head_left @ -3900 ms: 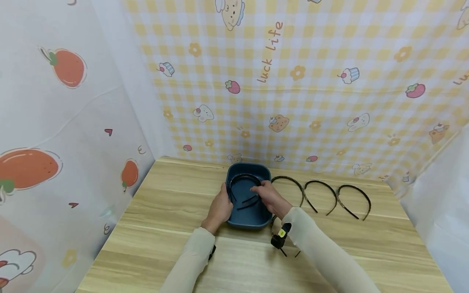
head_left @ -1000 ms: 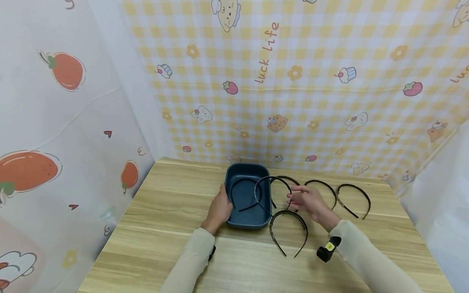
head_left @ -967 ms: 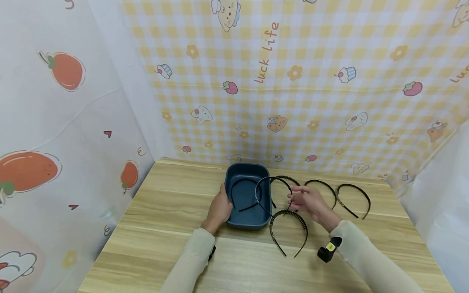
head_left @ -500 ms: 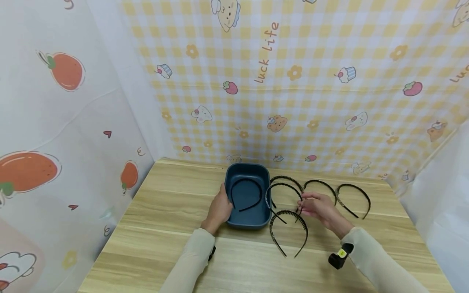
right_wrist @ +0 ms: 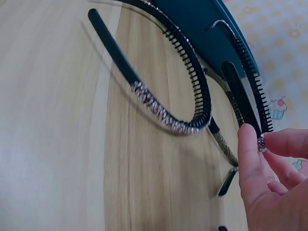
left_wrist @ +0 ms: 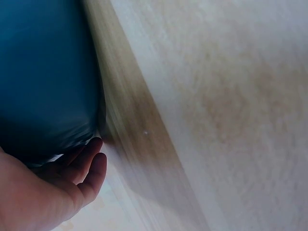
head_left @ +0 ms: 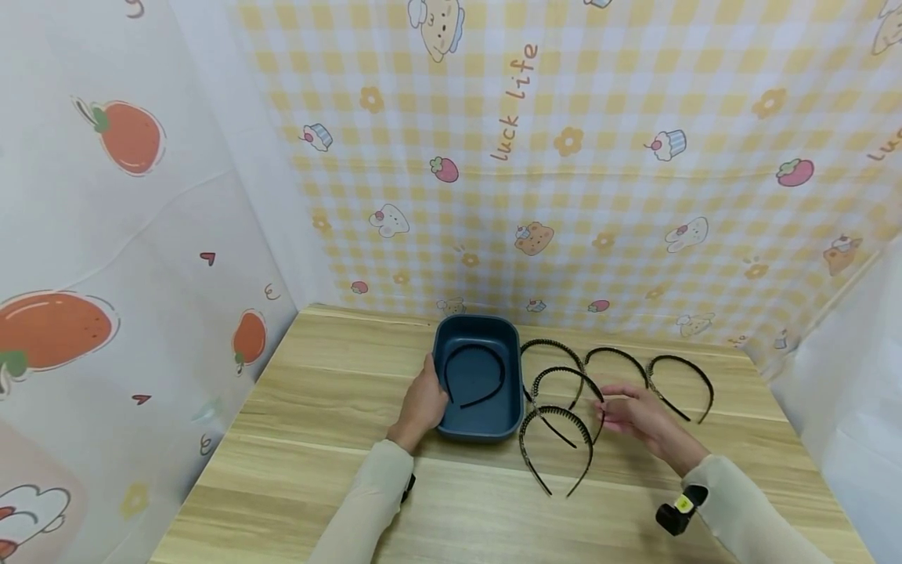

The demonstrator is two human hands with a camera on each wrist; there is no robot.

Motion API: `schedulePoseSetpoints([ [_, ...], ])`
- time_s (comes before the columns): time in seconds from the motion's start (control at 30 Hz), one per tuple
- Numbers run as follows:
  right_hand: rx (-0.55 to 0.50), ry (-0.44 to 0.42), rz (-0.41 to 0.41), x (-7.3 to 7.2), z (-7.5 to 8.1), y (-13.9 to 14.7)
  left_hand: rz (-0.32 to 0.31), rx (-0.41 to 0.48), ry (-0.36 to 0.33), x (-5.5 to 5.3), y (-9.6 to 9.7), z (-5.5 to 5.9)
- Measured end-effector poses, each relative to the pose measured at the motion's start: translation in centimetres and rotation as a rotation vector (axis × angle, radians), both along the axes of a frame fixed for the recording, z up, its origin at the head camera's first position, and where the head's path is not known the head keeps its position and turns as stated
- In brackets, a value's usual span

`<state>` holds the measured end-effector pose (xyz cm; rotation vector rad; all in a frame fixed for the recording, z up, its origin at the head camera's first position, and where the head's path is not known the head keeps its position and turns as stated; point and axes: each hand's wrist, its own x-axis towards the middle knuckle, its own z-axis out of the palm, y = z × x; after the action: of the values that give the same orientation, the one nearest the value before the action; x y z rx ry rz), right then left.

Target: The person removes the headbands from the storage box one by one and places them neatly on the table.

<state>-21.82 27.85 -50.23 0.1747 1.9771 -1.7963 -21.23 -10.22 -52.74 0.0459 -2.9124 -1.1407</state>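
Observation:
My left hand holds the left side of a dark blue box; in the left wrist view its fingers curve against the outer wall. Inside the box lies a black headband. Just right of the box, my right hand pinches another black headband by its right arm, raised over the table. Up close in the right wrist view, thumb and fingers close on a sparkly part of that toothed headband. Below it lies a toothed headband with sparkly stones, its ends toward me.
Behind the held headband lies another headband, beside the box. Two more headbands, one and another, lie in a row to the right. The wooden table meets patterned cloth walls at its back and left.
My right hand was inside the box 3.9 seconds ago. It has since come out with the headband and moved right and toward me. My left hand has stayed at the box.

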Motion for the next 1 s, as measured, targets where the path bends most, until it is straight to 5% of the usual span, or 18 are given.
schedulePoseSetpoints([
  [1.0, -0.095, -0.143, 0.149, 2.5, -1.6, 7.9, -0.015, 0.001, -0.012, -0.2, -0.2, -0.3],
])
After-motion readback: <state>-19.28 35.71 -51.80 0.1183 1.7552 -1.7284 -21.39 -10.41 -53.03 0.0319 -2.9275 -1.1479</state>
